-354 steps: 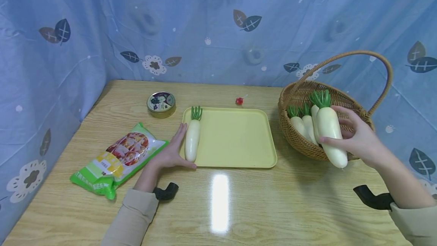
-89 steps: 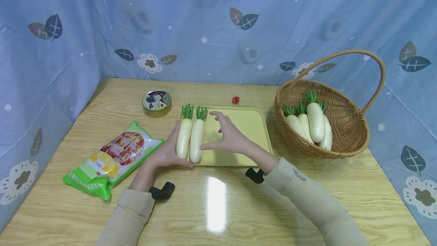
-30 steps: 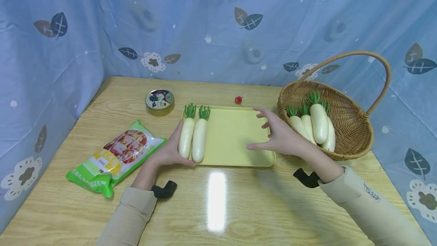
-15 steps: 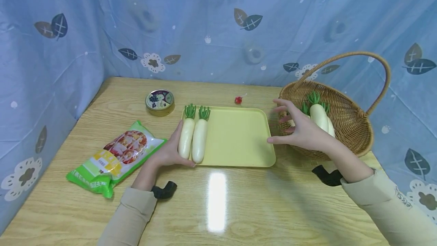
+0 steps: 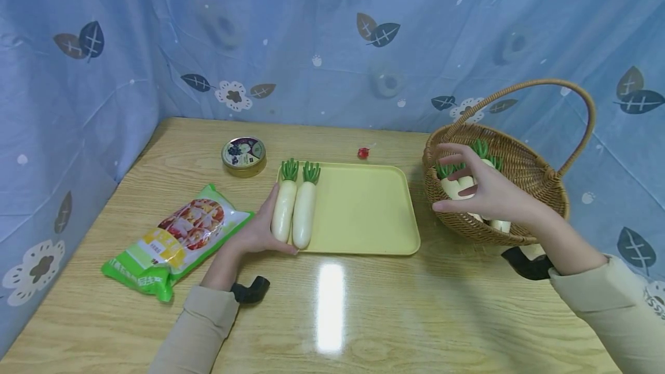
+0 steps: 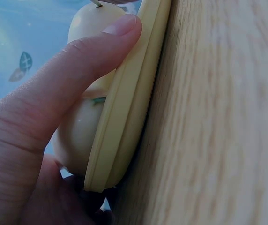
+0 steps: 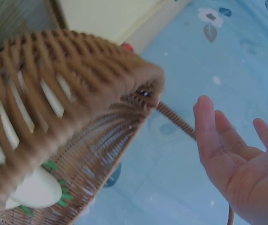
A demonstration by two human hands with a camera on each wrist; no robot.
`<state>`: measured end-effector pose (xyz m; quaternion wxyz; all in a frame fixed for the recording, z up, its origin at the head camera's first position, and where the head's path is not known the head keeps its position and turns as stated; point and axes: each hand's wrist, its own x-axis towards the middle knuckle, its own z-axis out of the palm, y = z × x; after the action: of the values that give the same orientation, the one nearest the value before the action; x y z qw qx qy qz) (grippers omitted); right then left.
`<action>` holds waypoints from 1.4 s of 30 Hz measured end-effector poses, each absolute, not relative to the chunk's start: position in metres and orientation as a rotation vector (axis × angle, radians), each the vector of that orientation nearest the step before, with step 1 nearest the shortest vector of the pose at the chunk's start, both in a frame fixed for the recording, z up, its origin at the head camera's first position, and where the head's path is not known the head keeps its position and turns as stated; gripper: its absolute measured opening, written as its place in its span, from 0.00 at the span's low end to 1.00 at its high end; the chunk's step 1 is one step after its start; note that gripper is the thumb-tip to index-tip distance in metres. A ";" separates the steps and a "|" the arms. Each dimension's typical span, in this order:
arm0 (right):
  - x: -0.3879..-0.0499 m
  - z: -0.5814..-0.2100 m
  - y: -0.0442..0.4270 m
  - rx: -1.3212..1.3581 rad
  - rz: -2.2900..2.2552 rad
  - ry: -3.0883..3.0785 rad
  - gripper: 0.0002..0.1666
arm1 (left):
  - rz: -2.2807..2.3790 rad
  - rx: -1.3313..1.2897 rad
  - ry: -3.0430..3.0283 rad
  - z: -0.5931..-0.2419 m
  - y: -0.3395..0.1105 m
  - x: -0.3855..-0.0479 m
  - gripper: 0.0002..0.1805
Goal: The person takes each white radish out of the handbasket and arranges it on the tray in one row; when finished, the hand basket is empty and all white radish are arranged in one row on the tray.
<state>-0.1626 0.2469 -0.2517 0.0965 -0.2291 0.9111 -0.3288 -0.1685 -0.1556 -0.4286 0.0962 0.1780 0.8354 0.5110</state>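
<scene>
Long white radishes (image 5: pixel 451 189) in the brown wicker basket (image 5: pixel 542 180) are now near the right hand (image 5: pixel 490 189) — it arrived wide, empty — so the reach seems almost complete

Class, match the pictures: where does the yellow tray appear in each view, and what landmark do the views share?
Head: the yellow tray lies near the middle.
Left wrist: its rim slants up near the centre.
Right wrist: part of it shows at top centre.
Shared landmark: the blue leaf-print curtain.
</scene>
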 end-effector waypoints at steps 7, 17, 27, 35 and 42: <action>-0.167 -0.248 0.260 -0.674 -0.959 2.726 0.52 | 1.541 0.517 2.438 -0.404 -0.150 -0.158 0.77; -0.175 -0.243 0.283 -0.543 -0.958 2.752 0.53 | 1.539 0.497 2.430 -0.396 -0.148 -0.154 0.75; -0.193 -0.244 0.307 -0.443 -0.910 2.757 0.54 | 1.521 0.543 2.471 -0.430 -0.156 -0.169 0.80; -0.208 -0.243 0.317 -0.355 -0.856 2.748 0.54 | 1.519 0.540 2.469 -0.427 -0.155 -0.167 0.80; -0.223 -0.247 0.321 -0.327 -0.823 2.750 0.55 | 1.517 0.533 2.472 -0.431 -0.156 -0.168 0.81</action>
<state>-0.2230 0.3214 -0.2472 0.1261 -0.1124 0.9442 -0.2827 -0.1681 -0.1563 -0.4311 0.0959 0.1800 0.8344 0.5121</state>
